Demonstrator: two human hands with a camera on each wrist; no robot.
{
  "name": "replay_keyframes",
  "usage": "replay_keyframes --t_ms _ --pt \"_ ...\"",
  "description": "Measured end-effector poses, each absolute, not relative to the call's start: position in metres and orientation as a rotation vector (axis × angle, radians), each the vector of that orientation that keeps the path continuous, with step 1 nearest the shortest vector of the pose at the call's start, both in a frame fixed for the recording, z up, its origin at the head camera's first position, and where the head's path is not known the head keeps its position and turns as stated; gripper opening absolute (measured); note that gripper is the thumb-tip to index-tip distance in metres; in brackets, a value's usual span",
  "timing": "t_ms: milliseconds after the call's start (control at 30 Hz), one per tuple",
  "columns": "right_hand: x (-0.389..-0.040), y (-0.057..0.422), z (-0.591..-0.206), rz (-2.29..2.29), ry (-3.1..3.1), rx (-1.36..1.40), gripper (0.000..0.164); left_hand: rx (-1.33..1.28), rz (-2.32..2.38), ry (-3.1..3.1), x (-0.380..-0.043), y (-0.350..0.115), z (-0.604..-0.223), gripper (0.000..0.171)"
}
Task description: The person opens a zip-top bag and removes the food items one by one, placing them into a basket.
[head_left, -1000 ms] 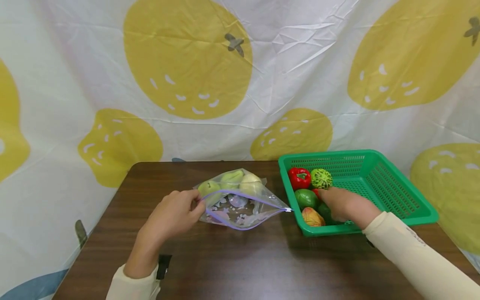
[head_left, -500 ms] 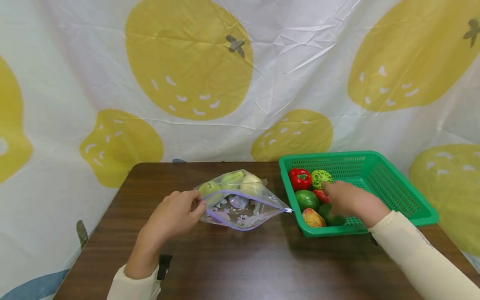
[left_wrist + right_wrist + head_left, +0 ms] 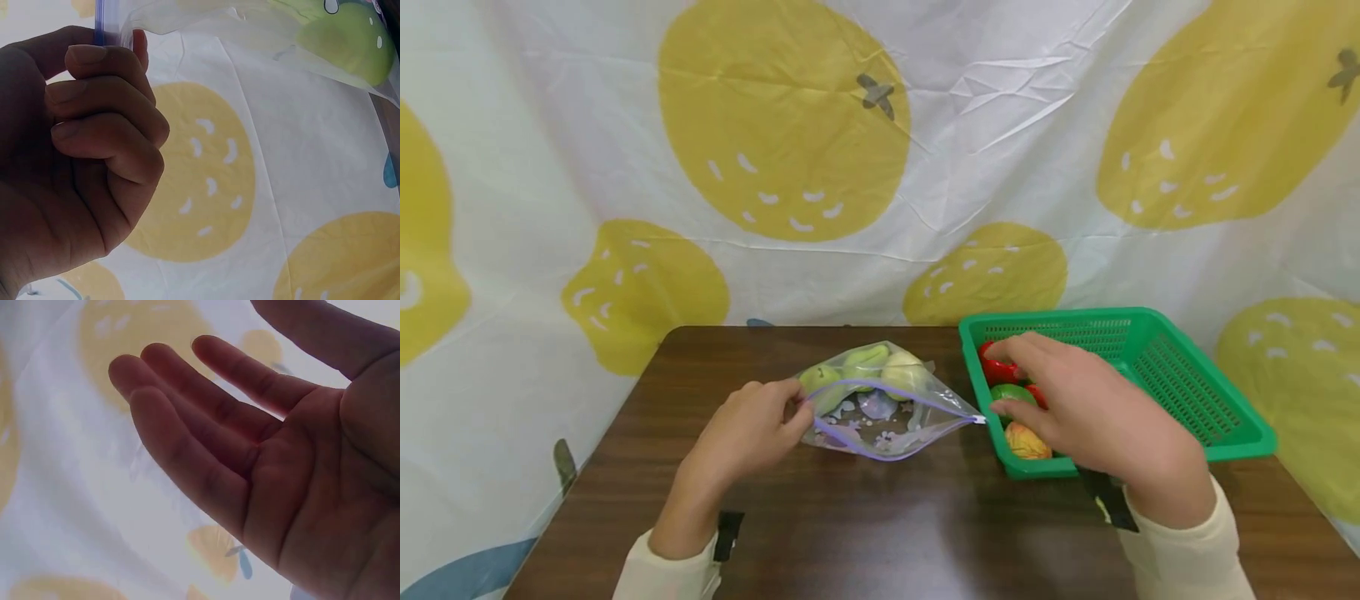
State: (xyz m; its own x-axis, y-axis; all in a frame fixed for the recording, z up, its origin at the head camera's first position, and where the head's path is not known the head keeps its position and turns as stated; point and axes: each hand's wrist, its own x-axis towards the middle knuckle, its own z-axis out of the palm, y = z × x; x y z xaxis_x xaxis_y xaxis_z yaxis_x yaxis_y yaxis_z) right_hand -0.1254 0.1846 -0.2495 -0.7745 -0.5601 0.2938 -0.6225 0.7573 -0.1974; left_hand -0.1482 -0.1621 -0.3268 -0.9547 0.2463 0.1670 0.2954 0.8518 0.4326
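Observation:
My left hand (image 3: 748, 429) pinches the purple-edged mouth of a clear zip bag (image 3: 943, 400) at its left corner. Several pieces of green and pale produce lie inside, one of them a green pear-like fruit (image 3: 820, 377); a rounded green end (image 3: 350, 47) shows through the plastic in the left wrist view. My right hand (image 3: 1086, 404) hovers over the green basket (image 3: 1225, 383), fingers relaxed and spread, its palm bare in the right wrist view. Beneath it sit a red bell pepper (image 3: 995, 367), a green round fruit (image 3: 1009, 393) and a yellow-red mango-like fruit (image 3: 1028, 442), partly covered by the hand.
Both the bag and the basket stand on a dark wooden table (image 3: 880, 533). The bag's white slider (image 3: 977, 419) meets the basket's left rim. A white curtain (image 3: 820, 283) with yellow fruit prints hangs right behind the table.
My right hand has risen out of the basket and come nearer, with its fingers spreading and nothing in them. My left hand keeps its pinch on the bag.

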Motion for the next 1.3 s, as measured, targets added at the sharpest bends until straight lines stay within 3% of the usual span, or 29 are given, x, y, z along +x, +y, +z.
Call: replay_keyframes --t_ms 167,467,867,1033,1300 --pt "-0.124 0.150 -0.271 0.496 -2.670 1.100 0.040 -0.435 -0.713 -2.901 -0.148 -0.163 -0.326 0.015" --pt "-0.168 0.083 -0.325 0.506 -2.795 1.315 0.038 -0.443 -0.700 -2.876 -0.149 -0.163 -0.325 0.014" --pt "-0.209 0.061 -0.369 0.490 -2.795 1.077 0.034 -0.465 -0.697 -2.897 -0.150 -0.161 -0.324 0.015" --pt "-0.219 0.055 -0.374 0.514 -2.882 0.991 0.015 -0.469 -0.704 -2.904 -0.150 -0.159 -0.325 0.015" --pt "-0.235 0.046 -0.380 0.292 -2.895 0.873 0.009 -0.469 -0.696 -2.900 -0.149 -0.156 -0.326 0.014"
